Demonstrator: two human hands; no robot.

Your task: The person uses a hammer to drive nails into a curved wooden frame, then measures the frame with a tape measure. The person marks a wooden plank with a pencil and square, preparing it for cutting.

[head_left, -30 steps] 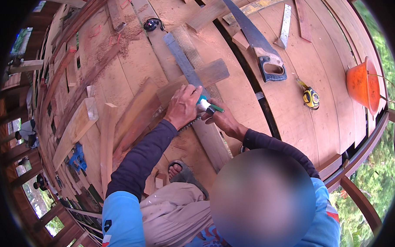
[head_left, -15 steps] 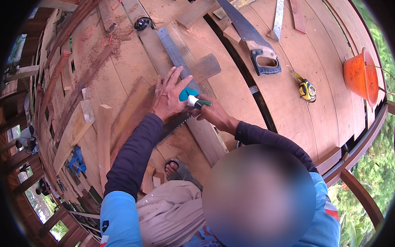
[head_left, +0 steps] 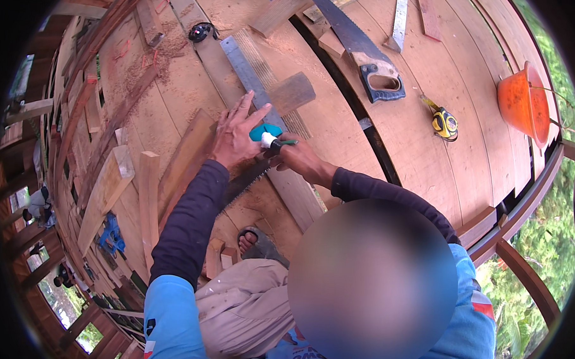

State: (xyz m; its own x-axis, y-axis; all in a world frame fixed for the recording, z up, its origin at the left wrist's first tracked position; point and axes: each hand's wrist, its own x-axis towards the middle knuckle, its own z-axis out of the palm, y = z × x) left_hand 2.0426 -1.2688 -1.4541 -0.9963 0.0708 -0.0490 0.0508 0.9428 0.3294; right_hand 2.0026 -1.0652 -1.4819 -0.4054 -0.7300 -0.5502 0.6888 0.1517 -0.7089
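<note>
My left hand (head_left: 234, 134) lies with fingers spread across a plank and grey metal strip (head_left: 242, 63), its thumb side against a flat teal piece (head_left: 264, 131). Fingers closed, my right hand (head_left: 306, 162) grips a short black-and-white cylindrical tool (head_left: 270, 141) with a thin green stick beside it; I cannot make out its exact kind. Its white end meets the teal piece. From beneath my hands a dark saw blade (head_left: 244, 181) slants down toward my foot, teeth showing along its lower right edge. Whatever handle it has is hidden.
Farther right lie a handsaw (head_left: 361, 52), a square (head_left: 400, 22) and a yellow tape measure (head_left: 444, 123). An orange bucket (head_left: 521, 102) stands near the railing. At left are timber offcuts (head_left: 109, 195) and a blue tool (head_left: 112, 233). A dark gap (head_left: 380, 148) runs between floorboards.
The view has shifted slightly, so everything sits a little farther left and up. My hands keep nearly the same pose around the teal piece and the black-and-white tool.
</note>
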